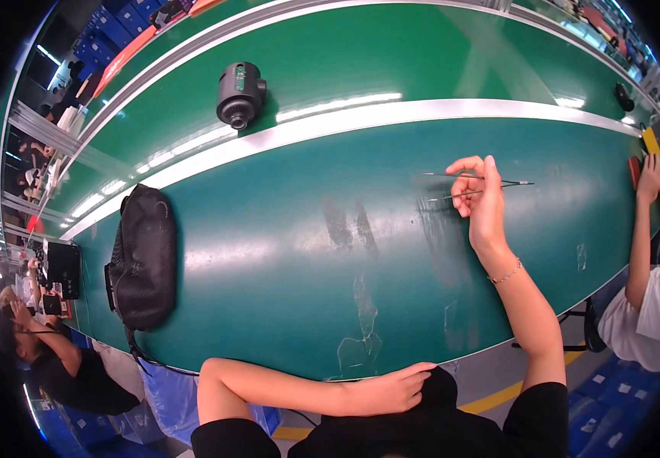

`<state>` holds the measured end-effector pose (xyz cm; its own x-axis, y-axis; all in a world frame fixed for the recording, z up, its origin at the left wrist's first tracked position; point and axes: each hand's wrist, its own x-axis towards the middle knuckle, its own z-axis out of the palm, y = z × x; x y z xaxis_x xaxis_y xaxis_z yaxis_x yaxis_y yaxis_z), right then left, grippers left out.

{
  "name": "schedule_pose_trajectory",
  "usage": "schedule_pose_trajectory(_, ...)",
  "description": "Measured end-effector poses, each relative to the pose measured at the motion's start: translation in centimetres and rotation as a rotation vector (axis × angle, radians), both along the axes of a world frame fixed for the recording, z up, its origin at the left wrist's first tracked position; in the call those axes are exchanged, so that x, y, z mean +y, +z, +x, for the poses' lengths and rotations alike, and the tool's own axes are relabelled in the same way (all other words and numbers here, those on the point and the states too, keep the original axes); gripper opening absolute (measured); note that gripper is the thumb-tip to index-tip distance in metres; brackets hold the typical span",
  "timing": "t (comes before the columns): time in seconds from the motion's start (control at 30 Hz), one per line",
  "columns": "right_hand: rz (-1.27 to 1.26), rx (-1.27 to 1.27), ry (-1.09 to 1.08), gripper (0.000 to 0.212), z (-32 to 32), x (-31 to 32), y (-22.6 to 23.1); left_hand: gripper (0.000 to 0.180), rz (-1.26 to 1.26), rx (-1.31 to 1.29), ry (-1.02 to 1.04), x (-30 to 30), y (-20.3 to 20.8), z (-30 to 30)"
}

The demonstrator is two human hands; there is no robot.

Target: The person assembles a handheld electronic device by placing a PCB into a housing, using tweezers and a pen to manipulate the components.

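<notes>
My right hand [482, 200] is raised over the green work table [269, 252], right of its middle. It grips a pair of thin dark tweezers [514, 183], whose two tips point left and stand apart. Close to my body, my left hand [391, 391] rests by the table's near edge, its forearm lying across in front of me. Its fingers are curled in, so whatever they may hold is hidden.
A black mesh bag [146, 256] lies at the table's left, its strap hanging over the near edge. Beyond the white rail stands a dark grey cylindrical device [240, 93]. At the far right a co-worker's hand [650, 177] touches a yellow object [659, 168]. Another person sits at left.
</notes>
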<state>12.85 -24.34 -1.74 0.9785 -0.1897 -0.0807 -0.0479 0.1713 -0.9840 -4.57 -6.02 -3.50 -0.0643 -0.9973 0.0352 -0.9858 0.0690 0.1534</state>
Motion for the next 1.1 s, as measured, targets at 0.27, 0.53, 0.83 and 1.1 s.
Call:
schedule_pose_trajectory(0.27, -0.134, -0.082, 0.18, 0.028, -0.5, -0.7, 0.5, 0.011, 0.081, -0.22, -0.107, -0.2, 0.2, 1.0)
schedule_pose_trajectory(0.53, -0.262, -0.119, 0.192, 0.027, -0.4, -1.1, -0.7, 0.022, 0.104, -0.279, -0.135, -0.3, 0.6, 1.5)
schedule_pose_trajectory(0.83, -0.268, -0.05, 0.087, 0.036, -0.6, -1.1, -0.4, 0.018, 0.058, -0.273, -0.119, -0.5, 0.2, 1.5)
schedule_pose_trajectory(1.1, -0.323, -0.114, 0.15, 0.035, -0.6, -0.9, -0.6, 0.03, 0.131, -0.297, -0.14, -0.5, 0.5, 1.4)
